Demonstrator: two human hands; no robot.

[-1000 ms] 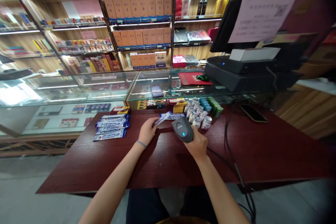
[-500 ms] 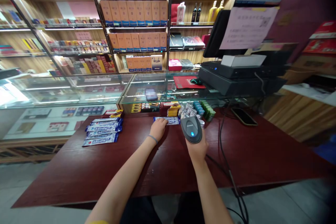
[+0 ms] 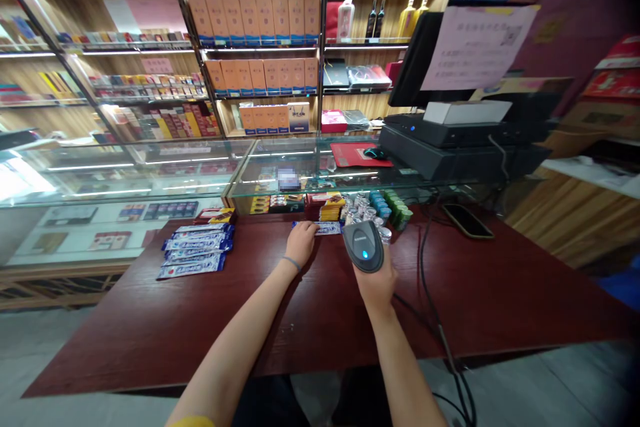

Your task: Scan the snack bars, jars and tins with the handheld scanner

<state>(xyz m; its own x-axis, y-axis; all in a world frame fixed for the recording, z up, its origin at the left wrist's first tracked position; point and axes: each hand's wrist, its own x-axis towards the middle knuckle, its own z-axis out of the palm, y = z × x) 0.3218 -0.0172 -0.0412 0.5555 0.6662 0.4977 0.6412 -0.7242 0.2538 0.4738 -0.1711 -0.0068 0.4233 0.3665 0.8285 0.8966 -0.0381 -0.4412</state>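
My right hand (image 3: 379, 281) is wrapped around the handle of a dark grey barcode scanner (image 3: 363, 246), whose top shows a lit blue light. My left hand (image 3: 301, 244) has its fingers closed on a slim blue-and-white snack packet (image 3: 329, 228) lying on the dark red wooden table (image 3: 320, 320). Part of that packet is hidden under the hand. To the left lies a fanned pile of similar blue-and-white packets (image 3: 195, 251). Behind the scanner stand several silver-topped cans (image 3: 357, 203), with blue rolls (image 3: 379, 203) and green rolls (image 3: 397, 209) beside them.
A glass display counter (image 3: 280, 163) borders the table's far side. Yellow-and-red snack packs (image 3: 329, 207) sit against it. A phone (image 3: 469, 221) lies at the right, near black cables (image 3: 431, 300) running over the table edge. A monitor (image 3: 417, 63) stands behind.
My left hand has shifted very slightly over the packet. The scanner has barely moved, and the view has tilted a little.
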